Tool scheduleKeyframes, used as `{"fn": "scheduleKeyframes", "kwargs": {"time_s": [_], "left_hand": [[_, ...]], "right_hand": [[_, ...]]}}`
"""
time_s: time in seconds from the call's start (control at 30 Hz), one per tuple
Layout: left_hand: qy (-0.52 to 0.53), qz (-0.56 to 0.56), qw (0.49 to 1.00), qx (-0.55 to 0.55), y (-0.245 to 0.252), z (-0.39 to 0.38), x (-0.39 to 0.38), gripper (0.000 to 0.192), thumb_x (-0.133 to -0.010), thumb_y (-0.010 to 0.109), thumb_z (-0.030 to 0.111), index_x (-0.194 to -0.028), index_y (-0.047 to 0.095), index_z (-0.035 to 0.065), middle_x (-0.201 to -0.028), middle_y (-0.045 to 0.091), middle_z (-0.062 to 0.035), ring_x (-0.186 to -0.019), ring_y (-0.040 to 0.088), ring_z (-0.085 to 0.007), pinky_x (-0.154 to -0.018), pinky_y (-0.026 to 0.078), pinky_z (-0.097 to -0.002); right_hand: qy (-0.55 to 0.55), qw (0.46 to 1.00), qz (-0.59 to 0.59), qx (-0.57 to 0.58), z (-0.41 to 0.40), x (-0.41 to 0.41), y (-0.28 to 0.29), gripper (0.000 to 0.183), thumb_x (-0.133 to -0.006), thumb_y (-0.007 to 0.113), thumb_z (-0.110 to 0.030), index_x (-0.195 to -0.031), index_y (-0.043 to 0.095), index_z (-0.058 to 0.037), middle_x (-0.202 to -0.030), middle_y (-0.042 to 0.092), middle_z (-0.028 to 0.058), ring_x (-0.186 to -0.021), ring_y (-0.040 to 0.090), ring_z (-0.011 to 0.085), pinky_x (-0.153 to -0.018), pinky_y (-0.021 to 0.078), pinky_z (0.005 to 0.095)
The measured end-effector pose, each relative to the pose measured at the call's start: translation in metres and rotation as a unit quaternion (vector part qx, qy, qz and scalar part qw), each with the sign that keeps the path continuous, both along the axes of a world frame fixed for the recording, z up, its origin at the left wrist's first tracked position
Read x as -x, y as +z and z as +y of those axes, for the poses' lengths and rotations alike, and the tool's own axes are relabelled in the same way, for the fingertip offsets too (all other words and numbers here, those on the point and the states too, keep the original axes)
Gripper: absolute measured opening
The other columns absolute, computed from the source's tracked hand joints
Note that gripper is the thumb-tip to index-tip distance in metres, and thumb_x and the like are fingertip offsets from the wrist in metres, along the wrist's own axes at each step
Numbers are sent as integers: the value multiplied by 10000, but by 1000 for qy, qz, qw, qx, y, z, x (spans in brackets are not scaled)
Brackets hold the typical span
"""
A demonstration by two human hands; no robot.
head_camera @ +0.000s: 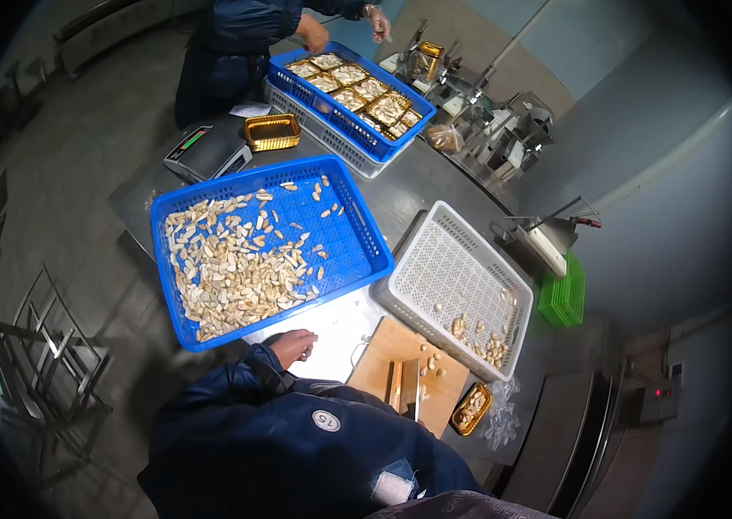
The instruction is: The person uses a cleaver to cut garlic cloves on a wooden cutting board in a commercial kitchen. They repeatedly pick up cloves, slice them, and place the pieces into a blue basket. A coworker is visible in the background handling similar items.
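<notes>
My left hand (294,347) rests with curled fingers over a brightly lit white surface (333,331), just below the near edge of a blue plastic crate (356,259). Whether anything is inside its fingers cannot be seen. My right hand is out of view. Sliced pale pieces, apparently mushrooms (230,279), cover much of the crate's floor, thickest toward the left and near side. Right of my hand lies a wooden cutting board (372,357). A cleaver (410,389) is on it, beside several small whole mushrooms (431,363).
A white perforated crate (447,259) holds small mushrooms (492,350). A gold tray (472,409) of pieces stands by the board. Beyond are a scale (207,156), empty gold trays (272,133) and a blue crate (333,107) of filled trays. A co-worker's hand (313,34) is above it.
</notes>
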State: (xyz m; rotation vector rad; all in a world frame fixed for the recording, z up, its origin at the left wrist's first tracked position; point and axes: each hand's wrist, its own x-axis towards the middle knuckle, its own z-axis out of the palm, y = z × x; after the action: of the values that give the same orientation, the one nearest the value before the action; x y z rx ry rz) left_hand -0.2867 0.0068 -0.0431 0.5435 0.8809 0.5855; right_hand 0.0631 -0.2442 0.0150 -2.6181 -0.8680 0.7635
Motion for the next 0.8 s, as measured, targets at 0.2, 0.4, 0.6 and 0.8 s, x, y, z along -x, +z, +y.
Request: {"fn": "scheduleKeyframes", "kwargs": {"time_s": [0.2,0.4,0.6,0.8], "left_hand": [[-9,-3,1000,12,1,16,-8,162,-1001,598,202,-986,590,41,-717,558,-59,-597,506,-161,-551,422,-304],[-21,-17,1000,10,-5,11,-9,155,-1000,594,188,-992,601,33,-729,577,-68,-600,520,-164,-546,429,-306],[-16,-2,999,38,-19,1,3,133,-991,610,167,-983,605,34,-729,574,-61,-607,523,-157,-545,429,-302],[-8,11,999,45,-25,-2,9,120,-988,621,163,-987,609,43,-740,575,-54,-613,526,-153,-551,441,-299]], "right_hand": [[-6,1000,-9,7,-1,8,4,416,-852,776,-383,-1191,683,-162,-893,732,152,-876,727,306,-827,550,398],[-18,999,-28,17,-6,15,0,439,-841,783,-404,-1206,685,-181,-895,731,155,-878,725,319,-833,550,409],[-14,999,-21,36,-9,15,-9,423,-835,784,-402,-1188,696,-185,-885,727,162,-885,728,322,-842,549,399],[12,1000,-26,-4,-13,19,-10,399,-846,779,-369,-1179,700,-164,-870,729,161,-854,731,316,-824,553,386]]}}
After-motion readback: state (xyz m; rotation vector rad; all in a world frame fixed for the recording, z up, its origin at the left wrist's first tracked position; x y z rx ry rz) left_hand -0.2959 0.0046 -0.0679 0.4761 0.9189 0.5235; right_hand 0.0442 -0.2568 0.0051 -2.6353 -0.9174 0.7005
